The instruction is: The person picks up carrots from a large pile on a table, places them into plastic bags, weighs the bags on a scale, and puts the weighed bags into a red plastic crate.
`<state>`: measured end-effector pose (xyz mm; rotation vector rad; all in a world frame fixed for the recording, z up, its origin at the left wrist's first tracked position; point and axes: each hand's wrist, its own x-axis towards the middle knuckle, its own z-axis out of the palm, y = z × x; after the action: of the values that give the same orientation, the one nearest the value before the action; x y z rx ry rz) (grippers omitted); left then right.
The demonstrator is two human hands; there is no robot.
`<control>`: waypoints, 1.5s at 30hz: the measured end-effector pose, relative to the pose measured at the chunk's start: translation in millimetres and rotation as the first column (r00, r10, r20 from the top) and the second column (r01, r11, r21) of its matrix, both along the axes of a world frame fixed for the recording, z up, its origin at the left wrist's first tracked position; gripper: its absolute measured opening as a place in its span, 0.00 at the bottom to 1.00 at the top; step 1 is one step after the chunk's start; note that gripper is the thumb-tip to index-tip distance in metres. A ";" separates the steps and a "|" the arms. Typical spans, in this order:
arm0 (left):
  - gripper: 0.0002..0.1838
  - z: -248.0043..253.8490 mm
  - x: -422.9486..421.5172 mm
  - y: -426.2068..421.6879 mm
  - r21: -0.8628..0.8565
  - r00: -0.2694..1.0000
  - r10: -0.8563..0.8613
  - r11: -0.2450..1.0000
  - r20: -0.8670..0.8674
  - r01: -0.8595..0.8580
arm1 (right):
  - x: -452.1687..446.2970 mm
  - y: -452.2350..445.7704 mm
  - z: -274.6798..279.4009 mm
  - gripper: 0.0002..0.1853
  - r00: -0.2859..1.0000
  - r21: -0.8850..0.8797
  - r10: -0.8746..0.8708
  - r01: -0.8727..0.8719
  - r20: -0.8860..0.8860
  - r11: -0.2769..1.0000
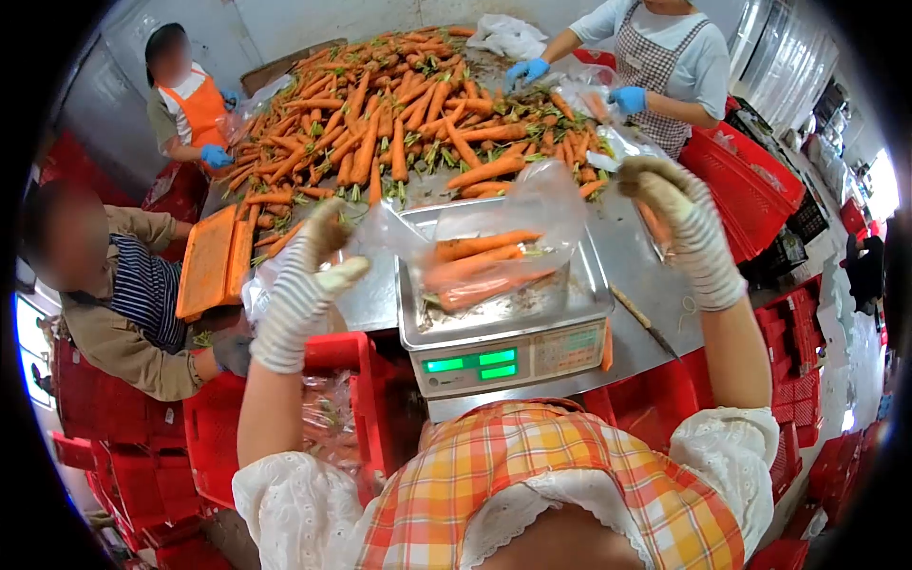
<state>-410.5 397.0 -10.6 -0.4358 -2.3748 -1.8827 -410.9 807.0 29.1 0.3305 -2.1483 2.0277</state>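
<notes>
A clear plastic bag (546, 214) with several carrots (484, 261) in it lies on the metal pan of a digital scale (503, 356), whose green displays are lit. Left of the pan, my left hand (318, 256) is raised in a striped, soiled glove, its thumb and fingers apart and nothing seen between them. My right hand (665, 204), gloved the same way, is up at the right of the bag with its fingers bent; whether it holds anything is hard to make out.
A large heap of carrots (380, 114) covers the far table. A knife (646, 323) lies right of the scale. Red crates (356, 366) stand below left, others at right. Co-workers (199, 104) stand left and at the back right; an orange crate (209, 261) is at left.
</notes>
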 end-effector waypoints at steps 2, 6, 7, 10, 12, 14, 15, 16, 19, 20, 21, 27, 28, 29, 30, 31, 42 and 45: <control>0.38 18.1 8.9 -18.2 -0.043 0.983 0.139 0.989 -0.116 -0.145 | 10.7 1.2 22.1 0.16 0.991 0.092 -0.096 0.105 -0.097 0.990; 0.36 70.5 25.5 -0.3 -0.339 0.924 0.240 0.878 -0.298 -0.337 | 17.1 17.4 57.1 0.17 0.945 0.125 -0.018 0.062 -0.325 0.990; 0.35 87.8 28.4 20.7 -0.606 0.926 0.155 0.717 -0.344 -0.345 | 16.9 17.7 65.6 0.18 0.926 0.189 0.047 0.027 -0.375 0.982; 0.33 88.3 3.3 76.8 -0.937 0.937 -0.140 0.190 -0.320 -0.292 | 31.1 -33.1 80.8 0.18 0.853 0.274 0.244 -0.124 -0.461 0.954; 0.27 70.9 -24.4 104.6 -0.977 0.952 -0.223 0.097 -0.209 -0.192 | 37.9 -74.0 74.1 0.17 0.882 0.304 0.360 -0.268 -0.304 0.914; 0.21 54.0 -48.5 114.2 -0.989 0.956 -0.294 -0.144 0.024 -0.020 | 41.5 -105.9 64.4 0.17 0.900 0.329 0.419 -0.362 -0.119 0.872; 0.21 46.9 -50.0 110.4 -0.990 0.955 -0.296 -0.141 0.021 -0.022 | 40.4 -115.2 58.4 0.17 0.898 0.357 0.438 -0.397 -0.038 0.846; 0.20 41.4 -48.3 102.2 -0.989 0.973 -0.226 -0.149 0.040 0.005 | 32.1 -115.2 45.2 0.17 0.881 0.444 0.473 -0.416 -0.019 0.793; 0.19 35.8 -26.8 71.5 -0.977 0.993 -0.101 0.209 -0.068 -0.045 | 14.7 -108.3 27.1 0.14 0.909 0.482 0.409 -0.326 -0.077 0.814; 0.20 33.3 -15.4 65.2 -0.830 0.987 0.002 0.540 -0.162 -0.137 | 7.6 -106.9 23.4 0.13 0.918 0.459 0.395 -0.340 -0.026 0.820; 0.20 22.0 -8.4 64.0 -0.834 0.988 0.000 0.537 -0.153 -0.129 | -3.6 -110.9 10.4 0.13 0.892 0.397 0.447 -0.386 -0.070 0.833; 0.10 -40.9 21.3 54.7 0.636 0.976 -0.032 0.763 0.215 -0.115 | -50.8 -144.6 -76.2 0.15 0.643 0.402 0.643 -0.764 0.416 0.504; 0.10 -46.4 24.1 50.8 0.639 0.976 -0.035 0.761 0.214 -0.112 | -55.0 -143.1 -89.5 0.16 0.596 0.405 0.597 -0.803 0.536 0.438; 0.10 -50.9 27.8 47.6 0.742 0.966 -0.103 0.661 0.237 -0.112 | -50.8 -137.1 -100.3 0.16 0.757 0.734 0.585 -0.569 0.290 0.372; 0.10 -55.9 30.4 44.9 0.831 0.953 -0.171 0.544 0.249 -0.119 | -46.9 -132.8 -107.4 0.16 0.800 0.931 0.600 -0.220 0.002 0.290; 0.11 -61.2 31.8 41.9 0.851 0.945 -0.197 0.509 0.261 -0.129 | -43.3 -132.7 -106.7 0.14 0.813 0.940 0.582 -0.187 -0.015 0.286; 0.18 -25.4 37.4 69.6 0.808 0.957 -0.207 0.588 0.201 -0.042 | -48.1 -153.6 -59.6 0.12 0.747 0.575 0.568 -0.647 0.346 0.500; 0.22 -19.0 50.1 65.0 0.832 0.929 -0.278 0.552 0.245 -0.054 | -52.4 -148.2 -76.2 0.15 0.770 0.845 0.502 -0.518 0.393 0.132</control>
<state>-360.5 462.0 -29.6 -0.1501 -1.2501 -3.0436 -463.3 658.8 -47.1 1.3777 -3.3047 0.4990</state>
